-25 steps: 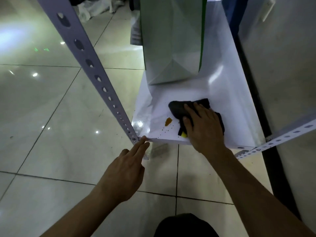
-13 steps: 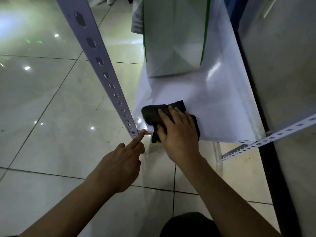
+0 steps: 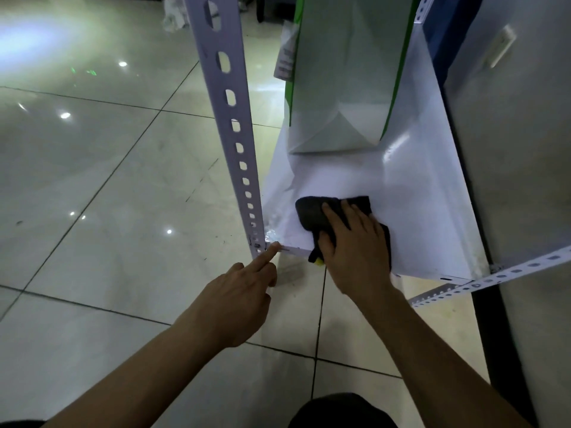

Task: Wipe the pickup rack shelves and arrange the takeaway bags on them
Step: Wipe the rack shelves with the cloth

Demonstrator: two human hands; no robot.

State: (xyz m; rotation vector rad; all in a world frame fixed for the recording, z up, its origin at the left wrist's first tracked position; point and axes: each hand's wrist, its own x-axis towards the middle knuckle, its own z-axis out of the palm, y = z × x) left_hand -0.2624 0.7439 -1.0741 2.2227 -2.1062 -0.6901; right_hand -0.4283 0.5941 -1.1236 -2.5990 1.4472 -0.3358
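Crouching over glossy floor tiles (image 3: 102, 186), I press a dark cloth (image 3: 315, 211) flat-fingered with my right hand (image 3: 355, 245) onto the white shelf (image 3: 417, 211); my left hand (image 3: 238, 291), holding nothing, points a fingertip at its corner beside the takeaway bag (image 3: 343, 88).

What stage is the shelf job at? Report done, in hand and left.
Done: one takeaway bag already stands at the back of the white shelf.
In hand: the right hand presses a dark cloth on the shelf's front edge, while the left hand touches the front corner by the upright.
Left: other shelves and bags are out of view.

Left hand (image 3: 234, 299) pointing; right hand (image 3: 355, 248) flat
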